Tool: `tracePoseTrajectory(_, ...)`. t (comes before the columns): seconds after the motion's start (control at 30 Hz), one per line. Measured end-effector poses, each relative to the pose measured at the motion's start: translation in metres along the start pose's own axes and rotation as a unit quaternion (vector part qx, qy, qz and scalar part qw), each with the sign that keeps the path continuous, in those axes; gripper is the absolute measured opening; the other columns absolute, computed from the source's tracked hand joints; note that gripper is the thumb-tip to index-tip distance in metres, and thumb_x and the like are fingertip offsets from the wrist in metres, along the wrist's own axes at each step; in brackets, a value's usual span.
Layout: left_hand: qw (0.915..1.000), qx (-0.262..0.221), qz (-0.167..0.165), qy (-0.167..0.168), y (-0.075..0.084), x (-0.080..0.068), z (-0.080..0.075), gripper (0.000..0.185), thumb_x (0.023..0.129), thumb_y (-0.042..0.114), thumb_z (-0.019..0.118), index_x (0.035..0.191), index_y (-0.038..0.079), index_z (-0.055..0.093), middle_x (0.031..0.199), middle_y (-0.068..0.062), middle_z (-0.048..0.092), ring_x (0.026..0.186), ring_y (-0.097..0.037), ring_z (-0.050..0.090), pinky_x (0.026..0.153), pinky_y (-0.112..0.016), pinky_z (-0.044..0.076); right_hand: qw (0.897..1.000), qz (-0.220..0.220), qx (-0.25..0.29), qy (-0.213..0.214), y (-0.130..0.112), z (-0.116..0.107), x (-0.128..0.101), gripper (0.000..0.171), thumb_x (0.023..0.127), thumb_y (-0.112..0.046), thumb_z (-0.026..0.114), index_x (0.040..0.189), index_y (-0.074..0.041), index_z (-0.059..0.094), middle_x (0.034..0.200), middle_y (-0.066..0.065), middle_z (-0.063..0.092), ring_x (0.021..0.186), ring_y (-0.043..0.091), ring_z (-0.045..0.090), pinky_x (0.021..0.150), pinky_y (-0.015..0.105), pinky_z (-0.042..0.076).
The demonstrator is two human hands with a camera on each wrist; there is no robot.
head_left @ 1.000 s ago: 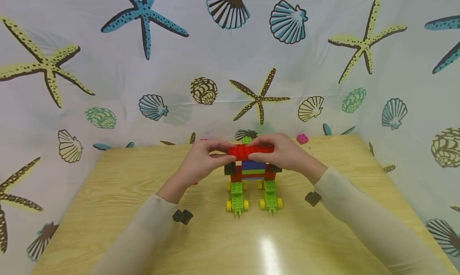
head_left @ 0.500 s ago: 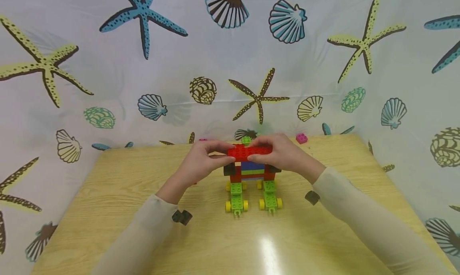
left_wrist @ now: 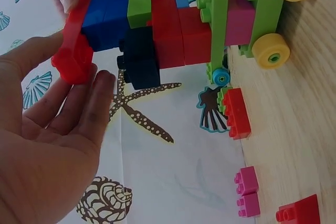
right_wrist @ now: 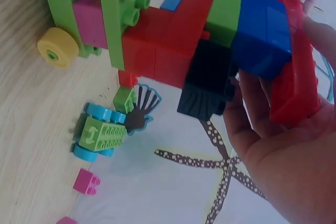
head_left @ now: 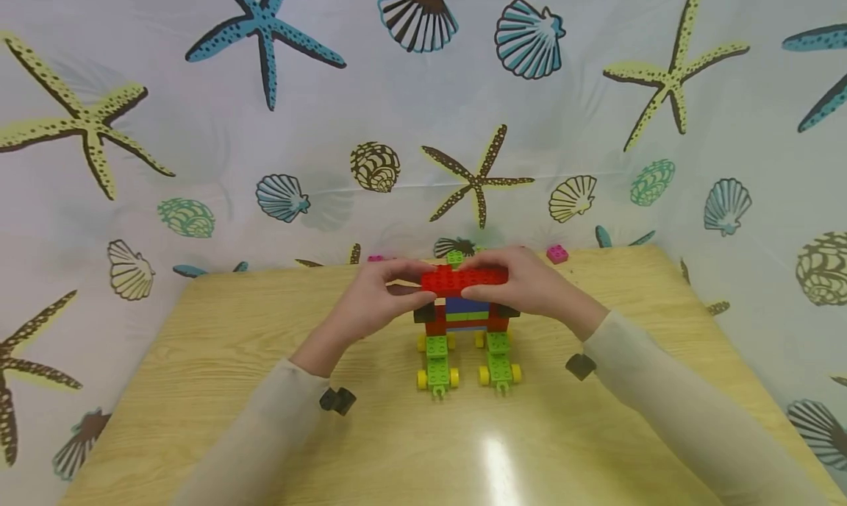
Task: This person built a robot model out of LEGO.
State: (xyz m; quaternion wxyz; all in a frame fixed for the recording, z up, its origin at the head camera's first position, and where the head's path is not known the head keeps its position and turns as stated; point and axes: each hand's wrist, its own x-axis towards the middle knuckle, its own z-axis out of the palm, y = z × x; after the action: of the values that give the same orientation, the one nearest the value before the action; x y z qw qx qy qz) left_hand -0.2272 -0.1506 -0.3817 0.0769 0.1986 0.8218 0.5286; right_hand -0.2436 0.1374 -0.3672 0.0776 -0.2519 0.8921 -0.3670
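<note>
My left hand [head_left: 379,294] pinches the left end of a long red toy brick [head_left: 456,282], thumb in front and fingers behind. At the other end, my right hand [head_left: 526,282] grips the same brick in a like way. It lies across the top of a blue toy brick [left_wrist: 107,15], part of an upright built figure. Below the blue come a green brick [left_wrist: 139,2], red bricks [left_wrist: 176,38] and a black brick [right_wrist: 207,77] sticking out at each side. Two green wheeled bases [head_left: 438,366] with yellow wheels [head_left: 516,373] carry the figure on the table.
The wooden table [head_left: 265,418] meets a shell-patterned cloth [head_left: 317,123] at the back. Behind the figure lie pink bricks [head_left: 557,254], a red brick [left_wrist: 239,114] and a green piece with blue wheels [right_wrist: 102,134]. Another red brick [left_wrist: 302,212] lies to the left.
</note>
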Motion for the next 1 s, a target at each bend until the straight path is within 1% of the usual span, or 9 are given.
tracePoseTrajectory(0.07, 0.9999, 0.014, 0.000, -0.004, -0.002, 0.001, 0.003, 0.046, 0.101, 0.021, 0.086, 0.144, 0.014, 0.074, 0.144, -0.010, 0.075, 0.126, -0.035, 0.077, 0.104, -0.046, 0.068, 1.000, 0.012, 0.002, 0.004, 0.002, -0.003, -0.004, 0.046, 0.101, -0.044, 0.082, 0.142, -0.023, 0.076, 0.138, 0.003, 0.077, 0.120, 0.028, 0.066, 0.102, 0.051, 0.062)
tracePoseTrajectory(0.13, 0.9996, 0.027, 0.001, -0.004, -0.004, 0.002, 0.008, 0.049, 0.100, 0.026, 0.087, 0.146, 0.018, 0.073, 0.142, -0.007, 0.075, 0.126, -0.033, 0.076, 0.104, -0.047, 0.068, 1.000, 0.023, 0.005, 0.011, 0.005, -0.005, -0.009, 0.047, 0.100, -0.044, 0.083, 0.142, -0.023, 0.076, 0.139, 0.004, 0.075, 0.121, 0.029, 0.066, 0.100, 0.049, 0.062)
tracePoseTrajectory(0.27, 0.9991, 0.041, 0.005, 0.009, -0.007, 0.006, 0.020, 0.053, 0.099, 0.027, 0.089, 0.147, 0.018, 0.071, 0.139, -0.009, 0.075, 0.120, -0.035, 0.077, 0.097, -0.044, 0.070, 0.999, 0.022, 0.024, 0.021, 0.012, -0.009, -0.018, 0.043, 0.101, -0.038, 0.085, 0.139, -0.019, 0.077, 0.134, 0.008, 0.072, 0.116, 0.031, 0.071, 0.091, 0.040, 0.066)
tracePoseTrajectory(0.33, 0.9993, 0.035, -0.001, 0.017, -0.007, 0.007, 0.025, 0.053, 0.099, 0.027, 0.089, 0.147, 0.017, 0.071, 0.139, -0.010, 0.073, 0.116, -0.036, 0.077, 0.090, -0.041, 0.071, 0.999, 0.016, 0.039, 0.023, 0.016, -0.009, -0.021, 0.040, 0.101, -0.033, 0.085, 0.136, -0.015, 0.077, 0.131, 0.010, 0.072, 0.113, 0.034, 0.075, 0.086, 0.037, 0.068)
tracePoseTrajectory(0.43, 0.9994, 0.024, -0.008, 0.025, -0.007, 0.008, 0.030, 0.051, 0.099, 0.027, 0.089, 0.145, 0.015, 0.072, 0.139, -0.012, 0.072, 0.111, -0.035, 0.079, 0.083, -0.038, 0.072, 0.998, 0.020, 0.060, 0.025, 0.019, -0.008, -0.023, 0.036, 0.101, -0.030, 0.085, 0.133, -0.013, 0.078, 0.128, 0.012, 0.073, 0.110, 0.036, 0.078, 0.082, 0.037, 0.069)
tracePoseTrajectory(0.7, 0.9994, 0.008, -0.002, 0.033, -0.009, 0.006, 0.031, 0.046, 0.099, 0.027, 0.088, 0.141, 0.015, 0.073, 0.138, -0.012, 0.074, 0.110, -0.033, 0.079, 0.082, -0.038, 0.072, 0.997, 0.021, 0.065, 0.028, 0.018, -0.007, -0.023, 0.037, 0.101, -0.028, 0.086, 0.133, -0.012, 0.079, 0.129, 0.014, 0.075, 0.108, 0.035, 0.079, 0.079, 0.036, 0.068)
tracePoseTrajectory(0.83, 0.9994, 0.004, -0.002, 0.036, -0.012, 0.000, 0.027, 0.044, 0.099, 0.029, 0.088, 0.140, 0.018, 0.074, 0.138, -0.011, 0.073, 0.111, -0.033, 0.078, 0.083, -0.038, 0.072, 0.997, 0.015, 0.073, 0.020, 0.018, -0.007, -0.021, 0.041, 0.102, -0.031, 0.085, 0.137, -0.012, 0.078, 0.130, 0.014, 0.074, 0.110, 0.036, 0.079, 0.084, 0.040, 0.069)
tracePoseTrajectory(0.93, 0.9991, 0.009, -0.007, 0.040, -0.016, -0.006, 0.020, 0.045, 0.100, 0.031, 0.088, 0.140, 0.019, 0.073, 0.141, -0.011, 0.072, 0.113, -0.033, 0.076, 0.084, -0.037, 0.071, 0.997, 0.007, 0.075, 0.029, 0.021, -0.010, -0.018, 0.040, 0.105, -0.031, 0.082, 0.139, -0.011, 0.077, 0.132, 0.012, 0.077, 0.115, 0.033, 0.079, 0.096, 0.045, 0.069)
tracePoseTrajectory(1.0, 0.9988, 0.014, -0.014, 0.045, -0.020, -0.011, 0.013, 0.046, 0.100, 0.032, 0.087, 0.141, 0.018, 0.072, 0.143, -0.012, 0.071, 0.114, -0.034, 0.076, 0.085, -0.036, 0.071, 0.996, 0.007, 0.079, 0.042, 0.024, -0.013, -0.016, 0.038, 0.107, -0.031, 0.079, 0.140, -0.012, 0.077, 0.134, 0.010, 0.079, 0.120, 0.031, 0.077, 0.105, 0.050, 0.066)
